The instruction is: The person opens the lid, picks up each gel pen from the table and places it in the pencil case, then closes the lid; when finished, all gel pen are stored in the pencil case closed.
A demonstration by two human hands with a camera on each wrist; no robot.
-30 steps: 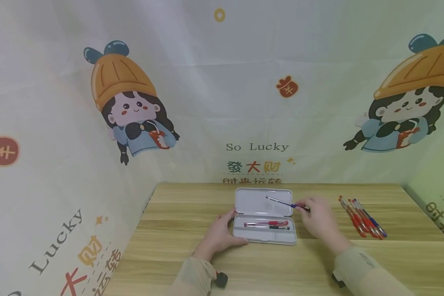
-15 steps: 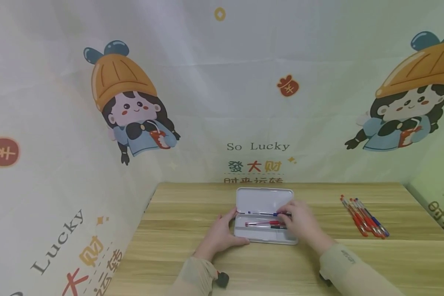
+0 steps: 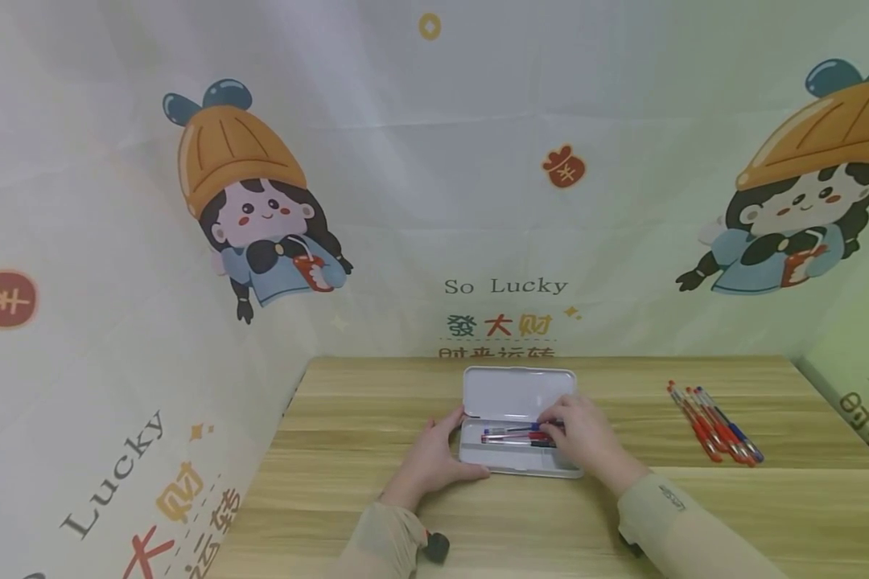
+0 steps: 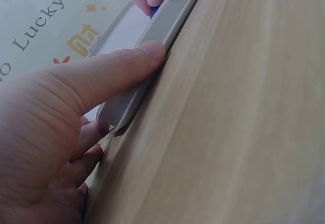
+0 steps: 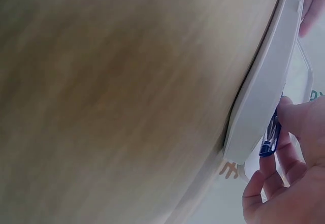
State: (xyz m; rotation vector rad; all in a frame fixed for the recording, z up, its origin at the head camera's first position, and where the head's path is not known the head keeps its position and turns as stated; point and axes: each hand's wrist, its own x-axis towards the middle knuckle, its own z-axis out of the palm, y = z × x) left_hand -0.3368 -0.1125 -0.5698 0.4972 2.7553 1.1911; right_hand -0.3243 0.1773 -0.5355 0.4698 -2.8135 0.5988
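Note:
A white pencil case [image 3: 519,392] lies open on the wooden table [image 3: 376,402], its lid tipped back. My left hand [image 3: 445,450] grips the case's left end; in the left wrist view the thumb [image 4: 106,74] lies along the front wall of the case [image 4: 152,51]. My right hand [image 3: 563,428] pinches a blue pen [image 3: 510,428] by its right end and holds it low inside the tray, just behind a red pen [image 3: 510,438]. In the right wrist view the fingers [image 5: 297,122] curl round the blue pen [image 5: 269,141] at the rim of the case [image 5: 264,92].
Several red and blue pens [image 3: 717,424] lie in a row on the table to the right of the case. A printed cloth backdrop [image 3: 434,201] closes in the table at the back and on both sides.
My right hand has carried the blue pen from above the lid, right of the case, leftward and down into the tray. The left hand has stayed on the case.

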